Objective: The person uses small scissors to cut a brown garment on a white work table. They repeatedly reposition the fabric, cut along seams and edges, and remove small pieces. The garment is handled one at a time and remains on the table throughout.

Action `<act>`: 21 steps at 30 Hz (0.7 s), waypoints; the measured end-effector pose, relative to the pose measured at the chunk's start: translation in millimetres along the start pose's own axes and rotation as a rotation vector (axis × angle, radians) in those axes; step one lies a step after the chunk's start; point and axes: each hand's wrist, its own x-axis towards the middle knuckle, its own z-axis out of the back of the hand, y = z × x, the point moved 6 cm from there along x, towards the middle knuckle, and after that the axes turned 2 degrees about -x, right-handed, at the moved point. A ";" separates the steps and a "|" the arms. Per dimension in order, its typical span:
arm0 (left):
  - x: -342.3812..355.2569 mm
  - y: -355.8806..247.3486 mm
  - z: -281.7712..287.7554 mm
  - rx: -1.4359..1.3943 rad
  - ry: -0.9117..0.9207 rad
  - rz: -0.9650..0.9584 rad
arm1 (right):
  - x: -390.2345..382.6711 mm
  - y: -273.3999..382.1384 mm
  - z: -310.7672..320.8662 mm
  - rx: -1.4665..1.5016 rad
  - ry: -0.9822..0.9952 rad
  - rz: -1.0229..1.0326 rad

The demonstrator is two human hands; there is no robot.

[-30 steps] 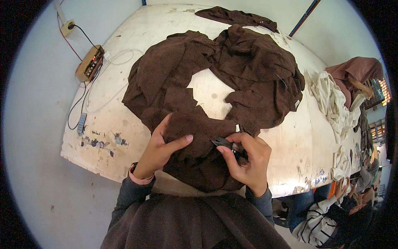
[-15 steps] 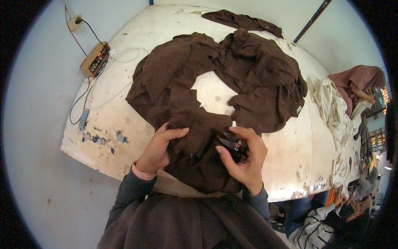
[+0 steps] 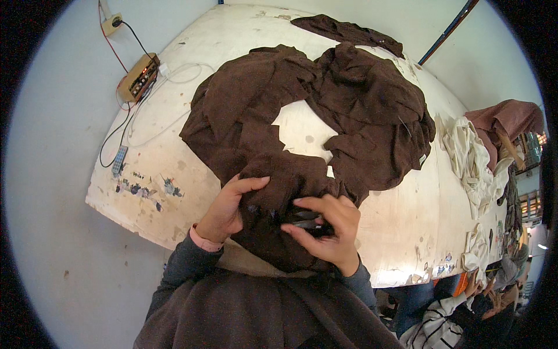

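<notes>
A large heap of dark brown fabric (image 3: 261, 87) lies in a rough ring on the pale, stained table (image 3: 407, 221). My left hand (image 3: 226, 209) grips the near part of the cloth, thumb on top and fingers mostly hidden underneath. Just to the right, my right hand (image 3: 331, 232) is closed around small dark snips (image 3: 305, 223), largely covered by fingers and lying against the fabric. A small white label shows on the right side of the heap.
Another brown piece (image 3: 346, 32) lies at the back. A tan power box (image 3: 139, 78), cables and a remote (image 3: 120, 160) are at left by the wall. Cream cloth (image 3: 471, 163) and mauve cloth (image 3: 503, 122) are at right, with co-workers (image 3: 436, 320) beside the table.
My right hand has moved left and down over the cloth, its snips now more hidden behind its fingers. My left thumb has moved higher on the fabric.
</notes>
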 end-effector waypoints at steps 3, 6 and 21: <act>6.1 9.5 15.2 -0.071 0.008 0.043 | -13.0 0.5 -12.5 0.054 0.086 0.162; 10.9 9.3 16.1 -0.141 0.031 0.052 | -21.3 10.9 -5.1 0.081 0.023 0.292; 16.7 14.6 17.0 -0.255 0.014 0.142 | -8.9 -1.5 -2.3 -0.256 -0.093 0.057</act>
